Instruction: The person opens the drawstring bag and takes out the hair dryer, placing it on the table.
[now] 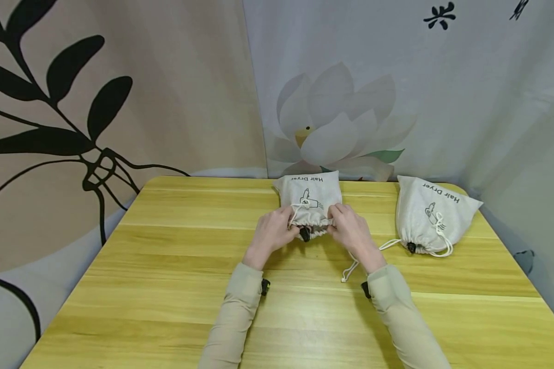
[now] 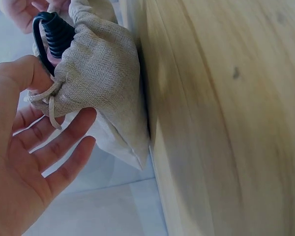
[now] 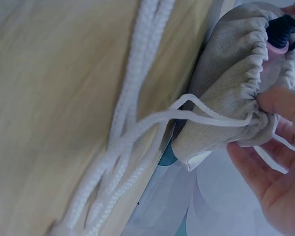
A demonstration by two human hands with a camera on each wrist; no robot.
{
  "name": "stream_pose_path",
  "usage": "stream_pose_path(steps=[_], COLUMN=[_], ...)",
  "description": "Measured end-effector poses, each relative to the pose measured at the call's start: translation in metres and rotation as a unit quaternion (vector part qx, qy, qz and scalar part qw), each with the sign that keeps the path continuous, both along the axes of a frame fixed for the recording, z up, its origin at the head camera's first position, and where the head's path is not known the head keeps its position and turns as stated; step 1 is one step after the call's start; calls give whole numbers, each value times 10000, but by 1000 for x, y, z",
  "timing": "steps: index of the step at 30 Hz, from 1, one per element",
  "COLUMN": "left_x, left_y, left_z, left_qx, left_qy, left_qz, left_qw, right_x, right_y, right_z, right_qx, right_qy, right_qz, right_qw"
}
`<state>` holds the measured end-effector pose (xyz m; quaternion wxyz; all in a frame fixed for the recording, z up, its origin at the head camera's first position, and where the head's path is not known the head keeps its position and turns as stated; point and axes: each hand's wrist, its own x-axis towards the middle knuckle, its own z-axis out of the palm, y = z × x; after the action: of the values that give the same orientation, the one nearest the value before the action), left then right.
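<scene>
The "Hair Dryer" drawstring bag (image 1: 310,193) is pinched at its mouth by left hand (image 1: 273,229) and right hand (image 1: 351,229), up at the far edge of the worktop (image 1: 166,277). Black ribbed cord sleeve (image 2: 58,34) and pink part (image 3: 277,49) (dryer, maybe?) can be seen there. Second bag (image 1: 433,212) is parked off right.

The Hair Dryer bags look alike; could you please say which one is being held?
The left bag, gripped by the left hand and right hand; neither grips the right bag.
</scene>
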<state>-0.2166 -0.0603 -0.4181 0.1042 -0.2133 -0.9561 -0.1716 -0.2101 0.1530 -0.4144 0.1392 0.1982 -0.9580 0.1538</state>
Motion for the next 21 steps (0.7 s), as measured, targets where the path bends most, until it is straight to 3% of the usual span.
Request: stream_pose_path(steps=[10,21], left_x=[-1,-3], left_y=[-4,-8], left_z=[-4,-4], left_qx=[109,157], left_qy=[180,66], left_qz=[28,110], left_qw=[9998,9998], right_x=[1,0], right_y=[3,5], right_z=[1,-1], right_qx=[-74,-105], right_qy=[67,92], right_qz=[-56,-107], right_qw=[9999,9998])
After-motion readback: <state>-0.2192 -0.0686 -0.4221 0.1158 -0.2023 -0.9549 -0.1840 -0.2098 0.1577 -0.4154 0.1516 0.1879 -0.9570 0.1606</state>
